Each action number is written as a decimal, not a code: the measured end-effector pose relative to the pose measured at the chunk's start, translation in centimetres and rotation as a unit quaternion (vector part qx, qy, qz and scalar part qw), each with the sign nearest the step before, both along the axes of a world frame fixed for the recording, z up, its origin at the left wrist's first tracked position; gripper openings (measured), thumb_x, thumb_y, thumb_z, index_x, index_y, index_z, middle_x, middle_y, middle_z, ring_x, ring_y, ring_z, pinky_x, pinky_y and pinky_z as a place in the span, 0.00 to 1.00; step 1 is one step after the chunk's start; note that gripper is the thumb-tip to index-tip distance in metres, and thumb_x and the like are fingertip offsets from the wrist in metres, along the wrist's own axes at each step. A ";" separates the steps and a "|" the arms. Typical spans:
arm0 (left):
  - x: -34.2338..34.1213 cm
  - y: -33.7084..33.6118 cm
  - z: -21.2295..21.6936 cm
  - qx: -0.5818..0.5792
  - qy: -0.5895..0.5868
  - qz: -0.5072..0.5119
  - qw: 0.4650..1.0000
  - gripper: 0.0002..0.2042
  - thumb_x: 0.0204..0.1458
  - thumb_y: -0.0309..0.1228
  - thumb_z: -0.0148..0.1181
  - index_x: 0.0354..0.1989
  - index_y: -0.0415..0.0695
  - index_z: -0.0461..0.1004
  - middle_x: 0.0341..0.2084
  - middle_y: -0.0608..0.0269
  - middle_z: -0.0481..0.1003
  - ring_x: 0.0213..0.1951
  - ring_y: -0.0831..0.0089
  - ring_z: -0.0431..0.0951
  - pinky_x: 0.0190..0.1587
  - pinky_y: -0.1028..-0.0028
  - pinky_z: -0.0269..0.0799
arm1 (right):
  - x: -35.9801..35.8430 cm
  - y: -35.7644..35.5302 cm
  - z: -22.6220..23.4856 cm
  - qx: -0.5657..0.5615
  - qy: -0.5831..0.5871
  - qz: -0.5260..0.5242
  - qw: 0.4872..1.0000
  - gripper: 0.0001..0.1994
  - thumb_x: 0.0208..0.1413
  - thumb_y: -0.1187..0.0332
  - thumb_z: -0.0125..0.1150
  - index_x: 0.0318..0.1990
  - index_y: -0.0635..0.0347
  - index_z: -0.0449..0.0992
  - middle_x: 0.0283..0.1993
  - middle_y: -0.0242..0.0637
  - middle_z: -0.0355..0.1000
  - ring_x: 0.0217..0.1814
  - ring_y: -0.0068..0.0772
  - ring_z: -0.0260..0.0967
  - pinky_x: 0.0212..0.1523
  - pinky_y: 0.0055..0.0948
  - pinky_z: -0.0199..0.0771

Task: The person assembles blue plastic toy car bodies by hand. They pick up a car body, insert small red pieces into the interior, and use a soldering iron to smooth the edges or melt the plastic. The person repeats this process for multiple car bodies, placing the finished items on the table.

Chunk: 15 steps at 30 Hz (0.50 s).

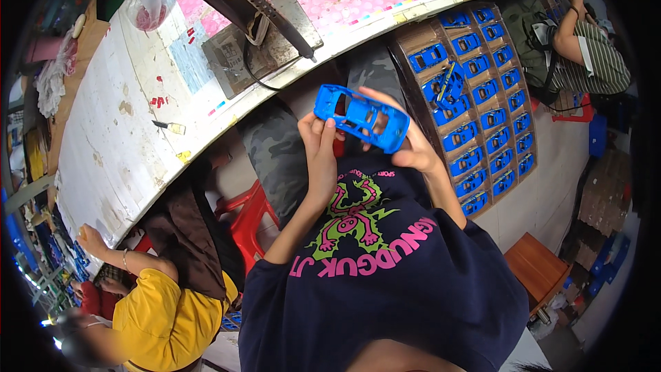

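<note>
A blue toy car body (394, 131) with open window holes is held up in front of my chest, over my lap. My left hand (319, 148) grips its left end, fingertips pressed against the near side. Around the right end curls my right hand (418, 146), thumb at the near side and fingers behind the far edge. A bit of something red (338, 147) shows beneath the car by my left fingers; I cannot make out what it is.
On my right, a divided brown tray (432, 26) holds rows of blue car bodies, with a yellow-and-black tool (450, 81) lying on some. Ahead, a machine arm (286, 31) overhangs a metal plate (234, 62) on the white table (110, 138). A yellow-sleeved person (169, 317) sits left.
</note>
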<state>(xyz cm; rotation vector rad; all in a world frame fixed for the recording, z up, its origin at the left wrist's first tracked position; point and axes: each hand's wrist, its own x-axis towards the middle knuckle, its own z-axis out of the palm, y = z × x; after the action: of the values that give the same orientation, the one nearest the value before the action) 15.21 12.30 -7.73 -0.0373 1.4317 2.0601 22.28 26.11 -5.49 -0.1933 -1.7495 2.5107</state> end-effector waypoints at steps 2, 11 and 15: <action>0.6 0.0 0.0 -0.007 0.040 0.022 0.999 0.11 0.56 0.28 0.42 0.45 0.39 0.54 0.35 0.61 0.64 0.37 0.79 0.65 0.40 0.81 0.59 | 1.0 -0.6 -0.6 -0.090 -0.033 0.006 0.995 0.52 0.37 0.29 0.43 0.60 0.65 0.45 0.58 0.47 0.53 0.44 0.38 0.65 0.38 0.32 0.69; 1.9 -1.5 0.3 -0.053 0.416 -0.002 0.908 0.19 0.37 0.16 0.58 0.39 0.39 0.61 0.36 0.53 0.67 0.38 0.66 0.70 0.40 0.74 0.64 | 3.2 -0.4 -5.4 -0.479 -0.110 0.101 0.865 0.35 0.46 0.44 0.46 0.52 0.68 0.56 0.44 0.53 0.63 0.22 0.40 0.63 0.18 0.29 0.61; 1.7 -1.4 3.8 0.020 0.429 -0.114 0.896 0.20 0.30 0.15 0.57 0.37 0.39 0.64 0.31 0.56 0.70 0.32 0.64 0.70 0.36 0.73 0.65 | 3.0 -1.0 -8.9 -0.512 -0.014 0.147 0.846 0.39 0.34 0.49 0.56 0.47 0.78 0.59 0.37 0.54 0.65 0.29 0.43 0.68 0.29 0.33 0.70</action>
<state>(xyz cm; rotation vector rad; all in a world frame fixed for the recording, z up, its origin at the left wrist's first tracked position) 16.87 10.94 -3.93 1.1311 1.7532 1.9705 25.31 25.08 -14.35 0.0001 -0.2507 3.3900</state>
